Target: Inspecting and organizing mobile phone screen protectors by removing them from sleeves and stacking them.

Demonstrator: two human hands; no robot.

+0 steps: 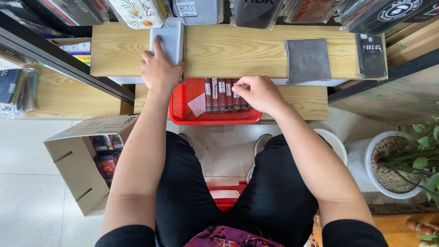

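Note:
My left hand (158,69) rests flat on a pale grey flat packet (170,39) lying on the wooden shelf (233,50). My right hand (259,93) is over a red plastic basket (212,116) on the lower shelf, its fingertips pinched on the top of one of several dark slim packets (222,94) standing in a row inside. A loose pale slip (197,104) lies in the basket to the left of the row.
A grey cloth (307,60) and a black packet (371,55) lie on the shelf to the right. An open cardboard box (87,162) with dark packets stands on the floor at the left. A potted plant (398,164) stands at the right. Hanging phone cases (137,11) line the top.

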